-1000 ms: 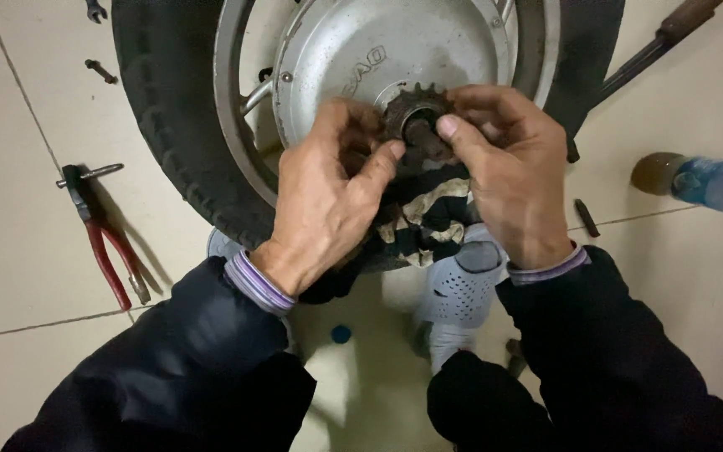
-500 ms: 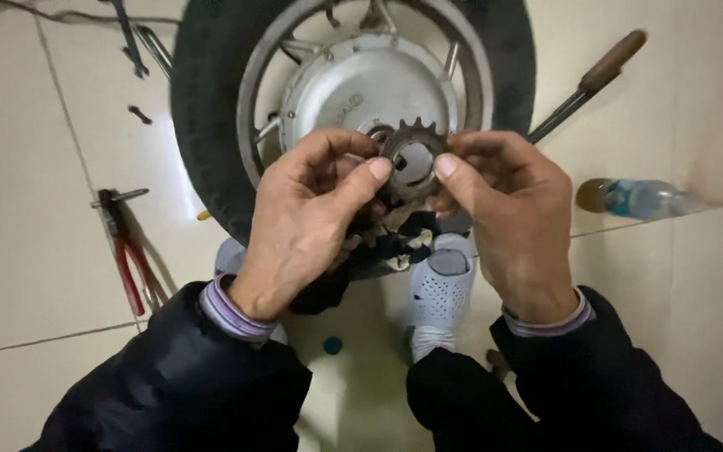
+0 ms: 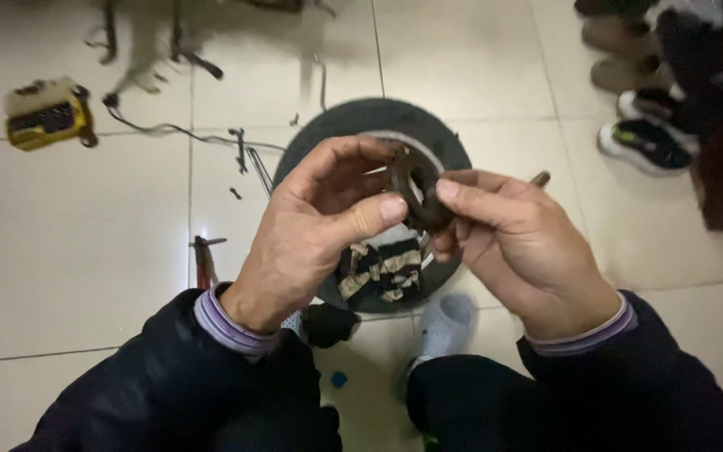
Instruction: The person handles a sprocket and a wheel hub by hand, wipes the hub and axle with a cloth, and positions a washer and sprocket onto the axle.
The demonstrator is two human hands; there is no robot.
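1. Between the two hands, a dark, rusty sprocket ring (image 3: 416,188) is being held up, raised well above the floor and tilted so its open centre shows.
2. The left hand (image 3: 315,222) is curling partly shut around the ring's left side, its thumb pressing on the lower rim and its fingers arching over the top.
3. The right hand (image 3: 516,238) is pinching the ring's right edge between thumb and forefinger, the other fingers folding loosely beneath it.
4. Below and behind both hands, a small wheel with a black tyre (image 3: 328,138) is lying flat on the tiled floor (image 3: 60,251).
5. Under the hands, a striped rag (image 3: 378,268) is resting on the wheel.
6. Left of the left wrist, red-handled pliers (image 3: 204,261) are lying on the tiles.
7. Far up-left of the left hand, a yellow tool (image 3: 48,113) is sitting with wires beside it.
8. Up-right of the right hand, several shoes (image 3: 650,142) are lying together.
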